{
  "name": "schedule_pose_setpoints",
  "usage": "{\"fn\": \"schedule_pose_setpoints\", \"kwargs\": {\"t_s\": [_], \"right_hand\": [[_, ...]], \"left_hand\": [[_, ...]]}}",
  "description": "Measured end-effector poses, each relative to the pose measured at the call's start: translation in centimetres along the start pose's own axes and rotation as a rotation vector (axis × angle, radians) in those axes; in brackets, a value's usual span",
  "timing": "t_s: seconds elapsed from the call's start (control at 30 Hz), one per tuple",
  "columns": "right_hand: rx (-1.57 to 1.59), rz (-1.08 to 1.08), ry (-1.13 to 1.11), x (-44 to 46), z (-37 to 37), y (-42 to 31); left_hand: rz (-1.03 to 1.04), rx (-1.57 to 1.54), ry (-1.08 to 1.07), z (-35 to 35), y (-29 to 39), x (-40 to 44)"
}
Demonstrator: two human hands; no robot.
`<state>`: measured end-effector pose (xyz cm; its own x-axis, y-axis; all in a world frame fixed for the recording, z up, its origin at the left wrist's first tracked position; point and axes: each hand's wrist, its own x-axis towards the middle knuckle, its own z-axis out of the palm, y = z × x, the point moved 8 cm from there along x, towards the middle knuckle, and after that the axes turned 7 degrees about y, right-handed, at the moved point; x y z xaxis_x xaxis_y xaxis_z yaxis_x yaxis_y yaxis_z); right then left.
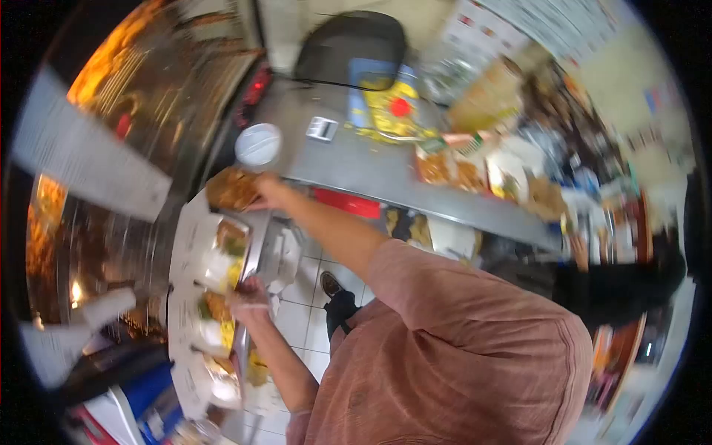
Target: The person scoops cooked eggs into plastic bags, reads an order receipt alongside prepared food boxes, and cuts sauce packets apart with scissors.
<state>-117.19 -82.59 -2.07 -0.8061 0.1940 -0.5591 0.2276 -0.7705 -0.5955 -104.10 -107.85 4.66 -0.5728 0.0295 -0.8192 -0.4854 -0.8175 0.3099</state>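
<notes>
My right hand is closed on the edge of a brown, rough-surfaced item, perhaps fried food or a paper bag; blur hides which. The item is above the far end of a row of open white takeaway boxes. In the boxes lie white food, browned pieces, greens and yellow bits. My left hand, seemingly in a clear glove, is beside the middle box at the counter edge. Its fingers are smeared by motion.
A round white lid or tub stands on the steel counter. Yellow scraps surround a blue and yellow packet. To the left is a glass-fronted, lit food cabinet. Another person in dark clothes is at the right.
</notes>
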Motion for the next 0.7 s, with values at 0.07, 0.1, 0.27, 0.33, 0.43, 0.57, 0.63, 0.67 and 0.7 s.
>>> {"fn": "schedule_pose_setpoints", "kwargs": {"t_s": [0.07,0.1,0.27,0.33,0.43,0.57,0.63,0.67,0.7], "right_hand": [[0.016,-0.045,0.154,-2.6,-2.4,-2.6],[0.063,-0.049,0.116,-6.0,-1.9,-2.5],[0.236,-0.047,-0.003,-20.4,-0.5,-7.7],[0.319,-0.084,-0.033,-24.9,-4.7,-8.1],[0.267,-0.145,0.154,-34.7,-13.2,-9.4],[0.359,-0.304,0.790,-48.7,-27.5,-9.8],[0.403,-0.472,1.022,-54.7,-36.5,-8.8],[0.420,-0.524,1.031,-57.0,-39.3,-9.2],[0.439,-0.575,1.038,-59.2,-42.6,-9.3]], "left_hand": [[0.069,0.189,-0.062,-5.1,1.9,10.9],[0.047,0.228,-0.070,-5.8,2.2,11.5],[-0.159,0.072,-0.186,-2.2,1.7,7.7],[-0.159,0.078,-0.182,-0.1,-0.3,5.9],[-0.175,0.073,-0.067,-2.1,0.6,9.8],[-0.132,0.183,-0.284,-9.4,9.5,27.7],[-0.727,-0.274,-0.328,-8.3,7.5,25.8],[-0.678,-0.231,-0.474,-7.0,7.6,25.2],[-0.669,-0.226,-0.476,-7.0,7.6,24.5]]}}
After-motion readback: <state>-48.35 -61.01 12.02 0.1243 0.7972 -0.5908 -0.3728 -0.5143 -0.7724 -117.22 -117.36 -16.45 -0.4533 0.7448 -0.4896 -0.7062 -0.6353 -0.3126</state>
